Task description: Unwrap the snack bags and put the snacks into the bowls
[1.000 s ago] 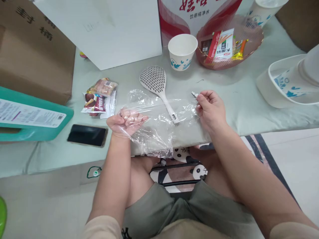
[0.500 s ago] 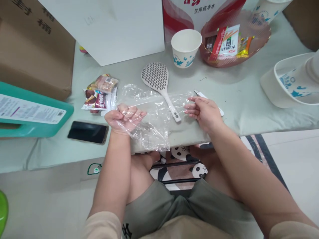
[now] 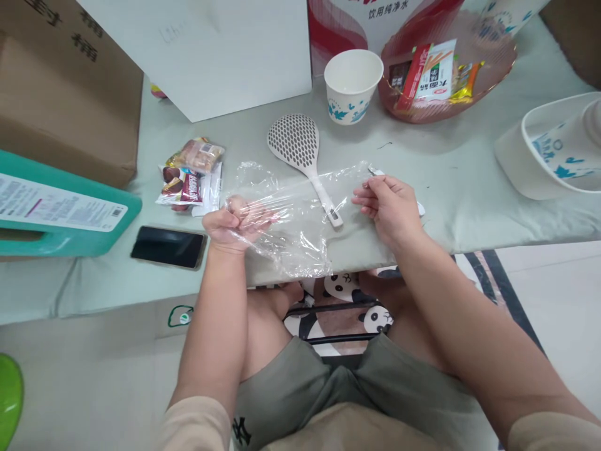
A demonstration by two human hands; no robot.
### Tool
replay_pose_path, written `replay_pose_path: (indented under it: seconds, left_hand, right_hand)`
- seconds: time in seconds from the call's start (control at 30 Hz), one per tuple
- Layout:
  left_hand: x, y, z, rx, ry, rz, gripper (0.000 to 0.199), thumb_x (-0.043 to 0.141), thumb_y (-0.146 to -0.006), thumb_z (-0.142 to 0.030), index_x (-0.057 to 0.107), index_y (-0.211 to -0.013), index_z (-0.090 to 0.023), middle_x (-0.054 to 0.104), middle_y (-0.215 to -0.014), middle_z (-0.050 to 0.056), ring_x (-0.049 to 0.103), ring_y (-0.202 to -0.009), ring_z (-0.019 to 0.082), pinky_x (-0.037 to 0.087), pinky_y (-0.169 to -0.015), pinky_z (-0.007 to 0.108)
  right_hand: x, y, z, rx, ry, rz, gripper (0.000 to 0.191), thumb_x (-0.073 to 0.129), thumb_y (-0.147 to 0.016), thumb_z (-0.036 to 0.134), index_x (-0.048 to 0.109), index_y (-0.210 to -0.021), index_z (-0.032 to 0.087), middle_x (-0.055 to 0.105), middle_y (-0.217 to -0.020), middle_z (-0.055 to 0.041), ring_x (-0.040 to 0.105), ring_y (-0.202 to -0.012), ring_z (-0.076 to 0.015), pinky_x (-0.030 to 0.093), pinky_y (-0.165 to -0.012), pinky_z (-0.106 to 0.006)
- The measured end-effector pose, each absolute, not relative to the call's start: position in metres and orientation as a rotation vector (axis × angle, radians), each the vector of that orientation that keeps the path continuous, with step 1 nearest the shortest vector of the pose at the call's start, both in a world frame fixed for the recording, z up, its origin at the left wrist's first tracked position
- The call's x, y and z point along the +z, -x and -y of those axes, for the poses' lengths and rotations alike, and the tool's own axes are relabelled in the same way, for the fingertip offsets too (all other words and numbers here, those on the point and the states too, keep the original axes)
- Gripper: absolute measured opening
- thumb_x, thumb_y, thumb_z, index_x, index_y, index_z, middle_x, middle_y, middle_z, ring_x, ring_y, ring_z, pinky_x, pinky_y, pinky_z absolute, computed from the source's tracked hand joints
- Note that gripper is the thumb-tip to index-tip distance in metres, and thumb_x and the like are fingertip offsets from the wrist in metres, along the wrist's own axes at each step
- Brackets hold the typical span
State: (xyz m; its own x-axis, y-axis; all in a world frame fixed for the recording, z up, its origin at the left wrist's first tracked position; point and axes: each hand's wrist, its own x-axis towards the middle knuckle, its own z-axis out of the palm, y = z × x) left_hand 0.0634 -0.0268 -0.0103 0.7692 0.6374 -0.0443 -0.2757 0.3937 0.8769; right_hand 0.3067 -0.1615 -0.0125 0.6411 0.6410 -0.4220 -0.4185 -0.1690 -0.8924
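A crinkled clear plastic bag (image 3: 300, 241) is stretched between my hands above the table's front edge. My left hand (image 3: 237, 225) is closed on its left side, with film lying over the fingers. My right hand (image 3: 387, 210) pinches its upper right end between thumb and fingertips. Behind the film lies a pale slotted skimmer (image 3: 293, 141), its handle pointing toward me and partly seen through the plastic. Under my right hand is a slim white tool (image 3: 421, 209) with a metal tip, mostly hidden.
Left are wrapped snacks (image 3: 183, 185), a phone (image 3: 169, 246) and a green jug (image 3: 117, 188). At the back stand a white box (image 3: 225, 56), a paper cup (image 3: 352, 94) and a pink bowl (image 3: 399, 106) of snacks. A white container (image 3: 521, 156) stands right.
The bag's right end is drawn slightly farther right and its film looks tauter. Both hands stay on it; the whole view has shifted a little.
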Motion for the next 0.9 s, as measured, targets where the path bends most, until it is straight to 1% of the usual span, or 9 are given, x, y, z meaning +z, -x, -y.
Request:
replay_pose_path:
  seconds: [0.07, 0.17, 0.27, 0.33, 0.43, 0.5, 0.6, 0.77, 0.9]
  left_hand:
    - [-0.011, -0.063, 0.027, 0.562, -1.042, -0.38, 0.053, 0.076, -0.059, -0.034, 0.03, -0.038, -0.02, 0.025, -0.04, -0.002, 0.039, -0.043, 0.012, 0.053, -0.071, 0.043]
    - [-0.011, -0.067, 0.031, 0.39, -1.065, -0.38, 0.045, 0.079, -0.058, -0.035, 0.041, -0.038, -0.019, 0.039, -0.043, 0.0, 0.047, -0.045, 0.012, 0.052, -0.062, 0.038]
    - [-0.011, -0.076, 0.036, 0.265, -1.062, -0.552, 0.025, 0.08, -0.054, -0.03, 0.058, -0.054, -0.017, 0.06, -0.057, 0.002, 0.059, -0.049, 0.014, 0.051, -0.054, 0.031]
    - [-0.011, -0.083, 0.039, 0.323, -1.051, -0.753, 0.02, 0.075, -0.054, -0.021, 0.063, -0.069, -0.017, 0.067, -0.067, 0.001, 0.067, -0.055, 0.015, 0.052, -0.053, 0.026]
    - [-0.012, -0.093, 0.041, 0.485, -0.979, -0.961, 0.025, 0.067, -0.06, -0.014, 0.062, -0.085, -0.018, 0.069, -0.071, -0.002, 0.068, -0.055, 0.012, 0.051, -0.05, 0.02]
    - [-0.011, -0.099, 0.041, 0.593, -0.921, -1.022, 0.027, 0.064, -0.068, -0.011, 0.061, -0.094, -0.019, 0.07, -0.074, -0.003, 0.069, -0.056, 0.01, 0.052, -0.051, 0.019]
    - [-0.011, -0.104, 0.041, 0.708, -0.866, -1.061, 0.027, 0.061, -0.079, -0.009, 0.06, -0.102, -0.022, 0.072, -0.079, -0.003, 0.071, -0.061, 0.009, 0.054, -0.054, 0.017]
    - [-0.016, -0.106, 0.038, 0.825, -0.925, -1.188, 0.016, 0.061, -0.092, -0.013, 0.061, -0.105, -0.023, 0.073, -0.081, -0.003, 0.071, -0.059, 0.009, 0.045, -0.044, 0.016]
    - [-0.022, -0.106, 0.039, 0.869, -1.164, -1.329, 0.004, 0.056, -0.102, -0.023, 0.06, -0.101, -0.022, 0.067, -0.068, -0.004, 0.063, -0.046, 0.007, 0.027, -0.035, 0.017]
  right_hand:
    - [-0.013, -0.306, 0.16, 0.896, 1.405, 0.171, 0.021, 0.059, -0.095, 0.02, 0.059, -0.074, 0.02, 0.068, -0.067, 0.0027, 0.068, -0.058, -0.0064, 0.049, -0.051, -0.014]
    - [-0.018, -0.311, 0.158, 0.806, 1.334, 0.133, 0.021, 0.058, -0.097, 0.026, 0.054, -0.078, 0.022, 0.061, -0.061, 0.0067, 0.061, -0.051, -0.0051, 0.049, -0.053, -0.015]
    - [-0.024, -0.318, 0.156, 0.752, 1.319, 0.098, 0.016, 0.057, -0.098, 0.035, 0.053, -0.087, 0.024, 0.055, -0.059, 0.0094, 0.053, -0.044, -0.0056, 0.047, -0.05, -0.017]
    - [-0.026, -0.322, 0.157, 0.776, 1.316, 0.103, 0.018, 0.061, -0.096, 0.043, 0.054, -0.1, 0.027, 0.06, -0.066, 0.0082, 0.056, -0.047, -0.0072, 0.051, -0.052, -0.02]
    - [-0.026, -0.319, 0.164, 0.894, 1.319, 0.207, 0.055, 0.073, -0.086, 0.049, 0.048, -0.133, 0.033, 0.071, -0.085, 0.0037, 0.068, -0.061, -0.013, 0.057, -0.056, -0.025]
    - [-0.027, -0.313, 0.171, 1.002, 1.328, 0.325, 0.09, 0.081, -0.08, 0.047, 0.031, -0.154, 0.038, 0.074, -0.097, 0.0009, 0.073, -0.07, -0.0172, 0.058, -0.057, -0.028]
    - [-0.029, -0.305, 0.183, 1.108, 1.37, 0.464, 0.12, 0.088, -0.073, 0.037, 0.011, -0.166, 0.042, 0.075, -0.108, -0.0021, 0.072, -0.071, -0.0175, 0.058, -0.054, -0.028]
    - [-0.036, -0.308, 0.186, 0.948, 1.468, 0.533, 0.108, 0.081, -0.075, 0.025, 0.023, -0.164, 0.043, 0.073, -0.107, -0.0003, 0.059, -0.054, -0.0099, 0.052, -0.048, -0.026]
    - [-0.039, -0.318, 0.18, 0.794, 1.497, 0.509, 0.097, 0.073, -0.084, 0.03, 0.02, -0.165, 0.043, 0.073, -0.111, -0.0024, 0.066, -0.067, -0.0136, 0.057, -0.055, -0.027]
